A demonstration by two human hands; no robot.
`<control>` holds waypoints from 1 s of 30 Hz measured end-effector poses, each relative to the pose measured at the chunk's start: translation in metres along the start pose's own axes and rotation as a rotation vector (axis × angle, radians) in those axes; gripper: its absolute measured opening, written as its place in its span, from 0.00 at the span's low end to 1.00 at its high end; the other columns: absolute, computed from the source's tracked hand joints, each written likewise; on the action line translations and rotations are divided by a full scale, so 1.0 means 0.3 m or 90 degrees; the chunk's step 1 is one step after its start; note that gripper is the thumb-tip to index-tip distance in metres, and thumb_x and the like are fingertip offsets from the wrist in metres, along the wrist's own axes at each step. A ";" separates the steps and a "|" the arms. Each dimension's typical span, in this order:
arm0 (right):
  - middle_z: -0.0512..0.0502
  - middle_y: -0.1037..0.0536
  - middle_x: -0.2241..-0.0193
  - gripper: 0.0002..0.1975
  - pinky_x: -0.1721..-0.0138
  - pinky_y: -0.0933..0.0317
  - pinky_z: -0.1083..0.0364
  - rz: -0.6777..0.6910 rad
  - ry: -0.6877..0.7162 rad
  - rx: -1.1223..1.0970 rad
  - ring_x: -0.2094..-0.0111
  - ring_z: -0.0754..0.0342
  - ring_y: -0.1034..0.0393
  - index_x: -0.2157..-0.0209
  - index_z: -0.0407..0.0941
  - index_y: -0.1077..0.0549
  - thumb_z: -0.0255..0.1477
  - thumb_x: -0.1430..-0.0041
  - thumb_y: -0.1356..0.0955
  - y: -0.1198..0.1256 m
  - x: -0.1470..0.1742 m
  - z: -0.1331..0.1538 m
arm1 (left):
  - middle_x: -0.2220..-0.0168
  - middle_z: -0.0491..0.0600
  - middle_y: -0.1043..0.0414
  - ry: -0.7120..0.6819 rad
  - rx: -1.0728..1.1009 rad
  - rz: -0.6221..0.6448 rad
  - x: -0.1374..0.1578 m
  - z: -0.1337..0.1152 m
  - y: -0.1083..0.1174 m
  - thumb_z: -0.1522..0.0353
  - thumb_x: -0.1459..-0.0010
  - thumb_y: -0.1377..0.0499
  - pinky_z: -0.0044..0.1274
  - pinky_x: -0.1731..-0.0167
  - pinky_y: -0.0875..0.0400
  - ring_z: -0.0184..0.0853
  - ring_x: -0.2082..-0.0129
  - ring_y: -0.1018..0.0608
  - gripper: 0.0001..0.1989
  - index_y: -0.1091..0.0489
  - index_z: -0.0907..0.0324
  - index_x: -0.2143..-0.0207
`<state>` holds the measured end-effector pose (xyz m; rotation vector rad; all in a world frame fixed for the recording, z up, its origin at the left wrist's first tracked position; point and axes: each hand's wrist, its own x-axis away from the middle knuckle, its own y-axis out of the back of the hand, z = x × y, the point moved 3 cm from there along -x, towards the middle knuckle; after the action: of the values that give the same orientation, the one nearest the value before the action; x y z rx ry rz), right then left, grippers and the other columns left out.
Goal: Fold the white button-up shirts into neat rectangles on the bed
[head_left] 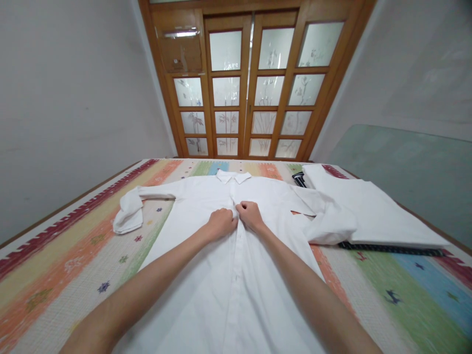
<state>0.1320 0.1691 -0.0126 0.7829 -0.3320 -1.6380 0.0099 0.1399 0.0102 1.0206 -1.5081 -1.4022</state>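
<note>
A white collared shirt [199,275] lies front side up, its collar at the far end and its sleeves spread to both sides. The left-side sleeve is bent back at the cuff, while the right-side one is crumpled. My left hand [222,222] is closed on the front placket at chest height. Right beside it, my right hand [250,215] pinches the other edge of the placket, lifting the cloth a little. Whether a button is between the fingers is hidden. Below the hands the placket runs down the middle toward me.
Under the shirt is a colourful striped cloth [121,265] with small star and animal figures. Folded white garments [379,211] lie at the right, over a dark striped one [398,250]. Wooden doors with glass panes [228,88] stand beyond the far edge; walls rise on both sides.
</note>
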 end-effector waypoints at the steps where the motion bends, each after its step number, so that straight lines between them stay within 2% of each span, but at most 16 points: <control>1: 0.55 0.40 0.86 0.15 0.76 0.53 0.59 0.002 0.001 0.007 0.79 0.59 0.44 0.87 0.45 0.39 0.30 0.49 0.38 -0.001 0.001 0.000 | 0.61 0.63 0.22 -0.008 0.001 -0.007 -0.001 -0.004 -0.004 0.64 0.38 0.52 0.31 0.62 0.29 0.46 0.59 0.20 0.18 0.25 0.63 0.61; 6: 0.54 0.36 0.85 0.14 0.75 0.52 0.59 0.014 0.007 0.029 0.78 0.59 0.42 0.86 0.44 0.35 0.30 0.49 0.38 -0.003 0.003 -0.001 | 0.61 0.62 0.23 -0.039 -0.009 -0.001 -0.010 -0.010 -0.020 0.68 0.38 0.52 0.29 0.62 0.29 0.44 0.59 0.20 0.15 0.26 0.64 0.62; 11: 0.52 0.32 0.83 0.14 0.73 0.52 0.59 0.026 0.016 0.059 0.77 0.59 0.41 0.83 0.43 0.30 0.30 0.47 0.38 -0.005 0.004 0.001 | 0.60 0.60 0.23 -0.135 0.005 0.013 -0.010 -0.016 -0.027 0.71 0.40 0.51 0.27 0.61 0.30 0.42 0.59 0.21 0.13 0.27 0.64 0.61; 16: 0.50 0.26 0.80 0.16 0.73 0.52 0.59 0.055 0.032 0.114 0.76 0.58 0.39 0.80 0.43 0.27 0.29 0.43 0.40 -0.002 0.005 0.007 | 0.61 0.57 0.24 -0.180 0.064 -0.056 0.006 0.005 -0.029 0.70 0.38 0.53 0.28 0.60 0.30 0.40 0.60 0.23 0.13 0.29 0.62 0.61; 19: 0.48 0.23 0.77 0.15 0.72 0.51 0.59 0.078 0.032 0.141 0.75 0.58 0.37 0.78 0.43 0.25 0.29 0.43 0.39 0.000 0.009 0.016 | 0.59 0.58 0.26 -0.150 0.040 -0.126 0.009 0.077 -0.018 0.68 0.36 0.54 0.31 0.53 0.33 0.41 0.55 0.26 0.14 0.29 0.62 0.61; 21: 0.48 0.22 0.75 0.14 0.72 0.50 0.58 0.086 0.034 0.158 0.73 0.57 0.35 0.76 0.43 0.24 0.28 0.43 0.38 0.001 0.012 0.023 | 0.54 0.59 0.28 -0.066 0.008 -0.152 0.002 0.160 -0.011 0.67 0.36 0.53 0.33 0.50 0.35 0.44 0.51 0.28 0.14 0.30 0.63 0.57; 23: 0.47 0.21 0.73 0.12 0.70 0.49 0.58 0.088 0.048 0.176 0.71 0.56 0.34 0.73 0.44 0.24 0.28 0.44 0.38 -0.001 0.016 0.030 | 0.48 0.60 0.30 0.039 -0.013 -0.134 -0.008 0.258 -0.011 0.65 0.36 0.52 0.35 0.49 0.36 0.46 0.47 0.30 0.17 0.32 0.63 0.51; 25: 0.47 0.21 0.70 0.10 0.67 0.46 0.58 0.089 0.074 0.192 0.69 0.55 0.32 0.71 0.44 0.24 0.27 0.45 0.37 -0.004 0.021 0.035 | 0.42 0.60 0.34 0.101 -0.019 -0.112 -0.019 0.346 -0.016 0.63 0.35 0.54 0.37 0.47 0.39 0.46 0.43 0.32 0.19 0.34 0.62 0.47; 27: 0.46 0.22 0.67 0.09 0.63 0.43 0.58 0.081 0.110 0.211 0.65 0.54 0.32 0.70 0.44 0.24 0.26 0.46 0.36 -0.008 0.025 0.037 | 0.38 0.59 0.39 0.126 -0.014 -0.097 -0.030 0.414 -0.026 0.61 0.35 0.55 0.37 0.43 0.43 0.46 0.39 0.36 0.22 0.37 0.61 0.43; 30: 0.44 0.23 0.64 0.08 0.56 0.41 0.56 0.066 0.165 0.237 0.58 0.51 0.34 0.69 0.44 0.24 0.24 0.47 0.35 -0.016 0.027 0.034 | 0.34 0.58 0.46 0.128 -0.007 -0.074 -0.046 0.473 -0.043 0.59 0.34 0.58 0.40 0.39 0.51 0.46 0.34 0.42 0.26 0.42 0.60 0.38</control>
<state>0.1213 0.1605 -0.0106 1.2257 -0.4909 -1.3741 -0.1186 0.1996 -0.0098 1.2215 -1.3112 -1.3415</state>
